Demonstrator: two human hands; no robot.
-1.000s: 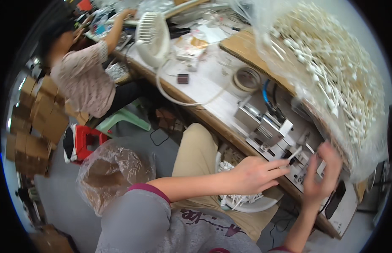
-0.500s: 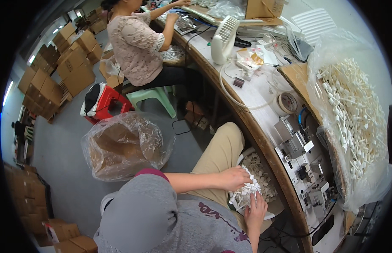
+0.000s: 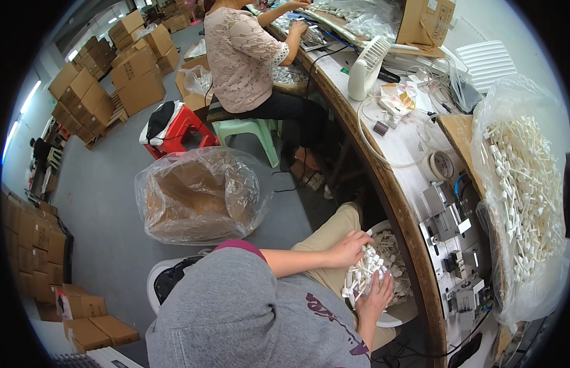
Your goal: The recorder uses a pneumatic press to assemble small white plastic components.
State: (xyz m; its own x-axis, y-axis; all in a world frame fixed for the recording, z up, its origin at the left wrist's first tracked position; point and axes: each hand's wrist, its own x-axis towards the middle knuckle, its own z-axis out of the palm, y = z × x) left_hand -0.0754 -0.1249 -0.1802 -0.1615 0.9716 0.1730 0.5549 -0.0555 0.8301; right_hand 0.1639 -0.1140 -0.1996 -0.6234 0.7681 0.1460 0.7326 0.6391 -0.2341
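Small white plastic parts point(image 3: 366, 268), each a short stem with a wider cap-like end, are heaped between my two hands. My left hand point(image 3: 350, 248) curves round the far side of the heap, fingers bent over it. From the near side my right hand point(image 3: 377, 294) cups it with fingers spread and bent. Under and beside the hands a white basin point(image 3: 407, 311) holds many more such parts, close to my lap and the table's edge. My palms and the undersides of my fingers are hidden.
The workbench point(image 3: 414, 144) carries a metal fixture point(image 3: 453, 245), a tape roll point(image 3: 438, 165), a white fan point(image 3: 369, 67) and a large plastic-lined box of white parts point(image 3: 521, 190). A bag-lined carton point(image 3: 202, 196) stands on the floor at left. Another person point(image 3: 245, 58) sits beyond it.
The view has shifted, so the bench and floor items appear farther right or lower. My hands stay at the heap, and the gap between them shows more white parts.
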